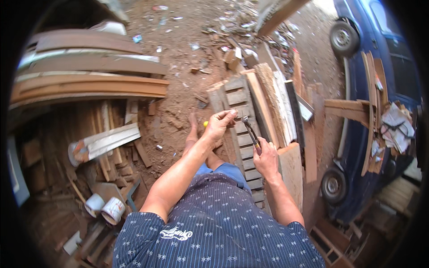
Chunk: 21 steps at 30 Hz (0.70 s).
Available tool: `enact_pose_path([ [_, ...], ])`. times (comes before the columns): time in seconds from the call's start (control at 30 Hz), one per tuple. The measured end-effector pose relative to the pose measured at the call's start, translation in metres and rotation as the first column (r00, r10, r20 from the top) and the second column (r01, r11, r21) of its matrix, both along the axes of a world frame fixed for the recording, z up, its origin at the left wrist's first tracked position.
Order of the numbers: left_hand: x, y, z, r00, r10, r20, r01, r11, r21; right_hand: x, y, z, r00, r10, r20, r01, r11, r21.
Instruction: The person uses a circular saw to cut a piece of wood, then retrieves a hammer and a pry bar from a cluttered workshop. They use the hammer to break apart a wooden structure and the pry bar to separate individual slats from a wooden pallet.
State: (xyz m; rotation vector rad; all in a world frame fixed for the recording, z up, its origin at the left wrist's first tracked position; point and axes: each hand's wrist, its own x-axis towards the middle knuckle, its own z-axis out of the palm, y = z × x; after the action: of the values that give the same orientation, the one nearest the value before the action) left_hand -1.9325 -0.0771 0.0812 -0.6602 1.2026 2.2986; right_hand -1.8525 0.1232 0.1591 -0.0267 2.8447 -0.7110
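My right hand (267, 158) is closed around the handles of a pair of pincers (251, 132), whose dark metal head points up and to the left. Just left of that head, my left hand (217, 127) has its thumb and fingertips pinched together. What sits in that pinch is too small to make out. Both hands are raised in front of a long wooden piece with grey cross slats (245, 152). Light planks (268, 100) stand on edge to its right, and a thick wood block (290, 167) lies beside my right forearm.
Long brown boards (94, 85) are stacked at the left, above a white-painted wood piece (111, 141) and two white buckets (112, 210). A blue vehicle (371, 111) stands at the right, with boards leaning by it. Wood scraps and litter (268, 31) cover the dirt ground ahead.
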Motion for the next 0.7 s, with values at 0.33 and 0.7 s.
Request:
enact_pose_path([
  [0.33, 0.121, -0.133, 0.042, 0.996, 0.092, 0.014, -0.091, 0.995, -0.049, 0.042, -0.095, 0.031, 0.901, 0.426, -0.079, -0.421, 0.904, 0.068],
  [0.7, 0.344, -0.267, 0.019, 0.921, 0.388, -0.036, -0.385, 0.888, -0.251, 0.213, -0.251, 0.025, 0.712, 0.697, 0.08, -0.694, 0.682, 0.231],
])
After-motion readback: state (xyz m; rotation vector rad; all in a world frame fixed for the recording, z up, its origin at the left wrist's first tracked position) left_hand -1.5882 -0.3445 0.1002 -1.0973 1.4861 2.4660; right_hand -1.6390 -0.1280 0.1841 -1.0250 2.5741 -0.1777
